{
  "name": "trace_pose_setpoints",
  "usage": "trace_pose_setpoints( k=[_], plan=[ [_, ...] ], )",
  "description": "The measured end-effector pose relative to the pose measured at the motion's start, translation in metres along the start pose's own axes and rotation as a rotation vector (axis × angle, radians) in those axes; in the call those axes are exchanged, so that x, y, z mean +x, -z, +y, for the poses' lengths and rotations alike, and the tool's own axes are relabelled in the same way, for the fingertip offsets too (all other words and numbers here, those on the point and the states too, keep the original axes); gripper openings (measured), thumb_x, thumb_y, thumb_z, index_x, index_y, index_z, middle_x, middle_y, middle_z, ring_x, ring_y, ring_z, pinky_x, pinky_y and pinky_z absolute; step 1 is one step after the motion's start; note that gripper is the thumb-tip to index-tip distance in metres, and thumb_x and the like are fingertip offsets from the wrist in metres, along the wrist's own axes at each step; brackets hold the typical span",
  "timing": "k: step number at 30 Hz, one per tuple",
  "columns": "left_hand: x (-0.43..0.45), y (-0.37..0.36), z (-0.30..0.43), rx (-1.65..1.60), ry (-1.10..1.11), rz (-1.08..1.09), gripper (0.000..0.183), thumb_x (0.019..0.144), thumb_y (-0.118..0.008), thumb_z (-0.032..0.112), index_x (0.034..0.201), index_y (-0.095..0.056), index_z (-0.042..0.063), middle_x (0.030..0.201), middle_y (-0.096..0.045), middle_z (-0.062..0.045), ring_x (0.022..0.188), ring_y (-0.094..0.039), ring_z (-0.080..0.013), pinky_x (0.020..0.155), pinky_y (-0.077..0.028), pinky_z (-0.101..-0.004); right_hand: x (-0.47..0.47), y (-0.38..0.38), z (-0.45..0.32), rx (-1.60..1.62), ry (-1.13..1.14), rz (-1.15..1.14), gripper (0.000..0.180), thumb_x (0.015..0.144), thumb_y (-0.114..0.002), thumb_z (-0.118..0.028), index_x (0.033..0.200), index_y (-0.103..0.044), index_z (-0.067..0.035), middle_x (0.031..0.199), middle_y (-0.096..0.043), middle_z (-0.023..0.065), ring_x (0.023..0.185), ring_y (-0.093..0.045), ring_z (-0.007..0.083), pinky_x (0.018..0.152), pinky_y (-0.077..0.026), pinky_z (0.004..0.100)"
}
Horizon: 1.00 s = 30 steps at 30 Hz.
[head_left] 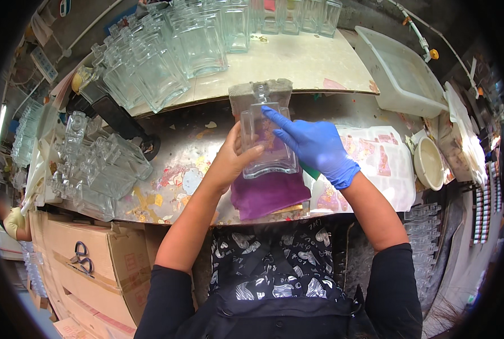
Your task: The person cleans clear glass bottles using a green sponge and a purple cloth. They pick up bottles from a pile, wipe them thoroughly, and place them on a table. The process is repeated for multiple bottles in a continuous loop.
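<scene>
My bare left hand (235,159) grips the left side of a clear glass bottle (271,144), its thumb on the front face. The bottle's neck points away from me, over a grey cloth (240,91) at the raised board's edge. My right hand (313,144), in a blue glove, lays its extended fingers on the bottle's upper front; whether it also grips the bottle I cannot tell. Under the bottle's near end lies a purple cloth (269,195). Right of it, partly beneath my right forearm, is a white sheet of pinkish-gold decals (379,156). Something green shows beside my right wrist.
Many glass bottles stand on the raised board (294,63); others lie on the metal table (171,169) at left. A translucent tub (404,76) and a cream bowl (428,163) are at right. Scissors (81,258) rest on a cardboard box (120,254). Another person (14,220) is far left.
</scene>
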<state>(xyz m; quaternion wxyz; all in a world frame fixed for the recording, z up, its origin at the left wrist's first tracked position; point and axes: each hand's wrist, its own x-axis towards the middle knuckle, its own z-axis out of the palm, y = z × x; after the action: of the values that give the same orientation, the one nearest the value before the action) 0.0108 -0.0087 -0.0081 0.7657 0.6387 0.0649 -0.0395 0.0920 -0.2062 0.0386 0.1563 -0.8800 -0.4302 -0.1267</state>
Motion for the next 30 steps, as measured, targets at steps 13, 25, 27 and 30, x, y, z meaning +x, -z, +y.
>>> trace_pose_setpoints(
  k=[13, 25, 27, 30],
  plan=[
    [0.036, -0.012, 0.006, 0.014, -0.124, 0.221, 0.085, 0.08, -0.075, 0.033, 0.136, -0.025, -0.009, 0.123, -0.048, -0.024, 0.112, -0.054, -0.0234, 0.091, -0.047, -0.033, -0.029, -0.014, -0.006, 1.027, -0.674, -0.312, 0.06, 0.082, -0.068, -0.051, 0.111, -0.064, 0.001, 0.094, -0.066, 0.0102, 0.086, -0.06, 0.0152, 0.08, -0.048, 0.0283],
    [0.038, -0.017, 0.012, -0.071, -0.056, 0.227, 0.063, 0.087, -0.068, 0.033, 0.13, -0.036, 0.001, 0.115, -0.056, -0.012, 0.102, -0.058, -0.0176, 0.085, -0.049, -0.0323, -0.032, -0.027, 0.0, 1.048, -0.66, -0.285, 0.06, 0.084, -0.064, -0.053, 0.103, -0.064, 0.003, 0.084, -0.063, 0.0068, 0.077, -0.057, 0.0143, 0.074, -0.047, 0.0301],
    [0.029, 0.0, 0.014, -0.145, -0.014, 0.136, 0.06, 0.089, -0.065, 0.034, 0.131, -0.037, 0.002, 0.117, -0.056, -0.011, 0.104, -0.058, -0.0172, 0.087, -0.049, -0.0324, -0.036, -0.021, 0.002, 1.121, -0.694, -0.295, 0.056, 0.088, -0.061, -0.05, 0.105, -0.063, 0.004, 0.082, -0.062, 0.0044, 0.075, -0.055, 0.0127, 0.073, -0.047, 0.0293],
    [0.004, 0.007, 0.007, -0.066, 0.067, 0.066, 0.066, 0.09, -0.064, 0.029, 0.14, -0.031, 0.002, 0.127, -0.052, -0.012, 0.114, -0.054, -0.0197, 0.095, -0.045, -0.033, -0.035, -0.015, 0.003, 1.138, -0.743, -0.362, 0.054, 0.089, -0.061, -0.046, 0.11, -0.063, 0.004, 0.087, -0.064, 0.0045, 0.08, -0.055, 0.0111, 0.076, -0.046, 0.0281]
  ],
)
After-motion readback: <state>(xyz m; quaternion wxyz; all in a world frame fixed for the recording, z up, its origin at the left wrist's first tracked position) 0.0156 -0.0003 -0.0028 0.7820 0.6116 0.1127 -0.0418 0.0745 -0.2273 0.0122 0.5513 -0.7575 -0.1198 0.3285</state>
